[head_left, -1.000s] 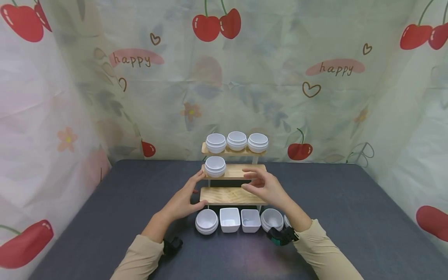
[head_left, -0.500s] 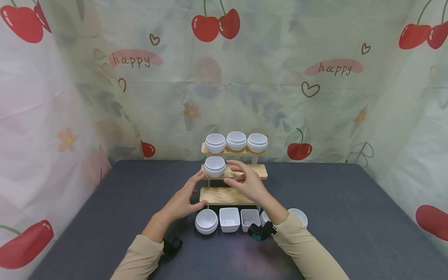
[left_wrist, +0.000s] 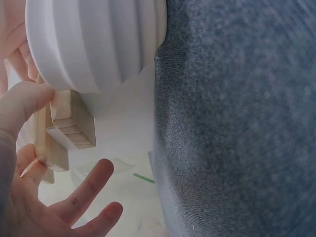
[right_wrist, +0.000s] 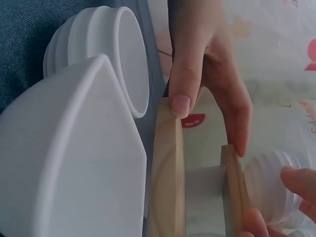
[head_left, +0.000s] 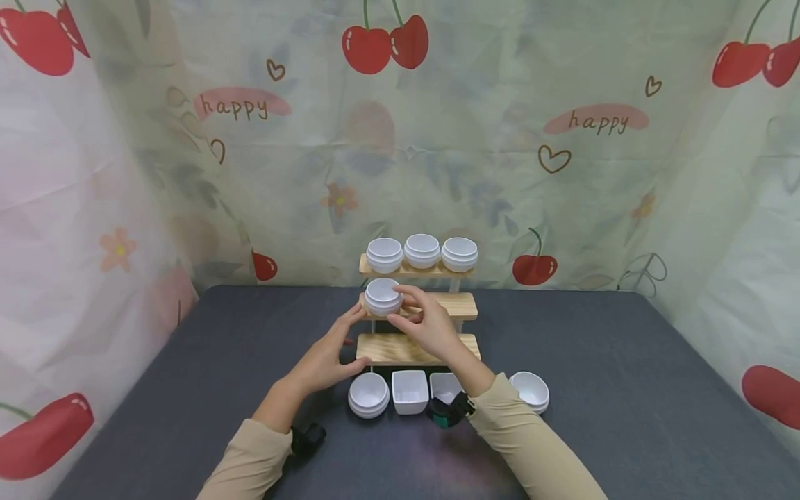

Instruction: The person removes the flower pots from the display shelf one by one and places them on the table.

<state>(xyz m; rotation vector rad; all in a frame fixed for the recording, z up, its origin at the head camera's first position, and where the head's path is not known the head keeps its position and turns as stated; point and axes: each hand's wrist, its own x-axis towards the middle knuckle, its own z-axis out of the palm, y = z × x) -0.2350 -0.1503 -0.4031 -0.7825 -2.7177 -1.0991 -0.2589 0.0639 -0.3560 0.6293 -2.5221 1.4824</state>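
A three-tier wooden shelf [head_left: 437, 304] stands at the middle of the dark table. Its top tier carries three round white bowls [head_left: 422, 251]. One ribbed round bowl [head_left: 382, 296] sits at the left of the middle tier. My right hand [head_left: 400, 305] curls round that bowl, index finger over its right side, thumb below; the right wrist view shows fingertips [right_wrist: 297, 180] on the ribbed bowl [right_wrist: 269, 182]. My left hand [head_left: 357, 339] braces the shelf's left end, thumb [right_wrist: 180, 101] on the bottom plank [right_wrist: 168, 173], a finger on the middle plank [right_wrist: 234, 192].
On the table [head_left: 625, 389] in front of the shelf stand a round bowl [head_left: 369, 396], two square bowls [head_left: 410, 391] [head_left: 444, 384] and another round bowl [head_left: 530, 390] at the right. A printed curtain [head_left: 562, 173] closes off the back and sides.
My right hand has moved left along the middle tier, from its right end to the ribbed bowl. The round bowl at the table's right has come into sight. The left hand has stayed put.
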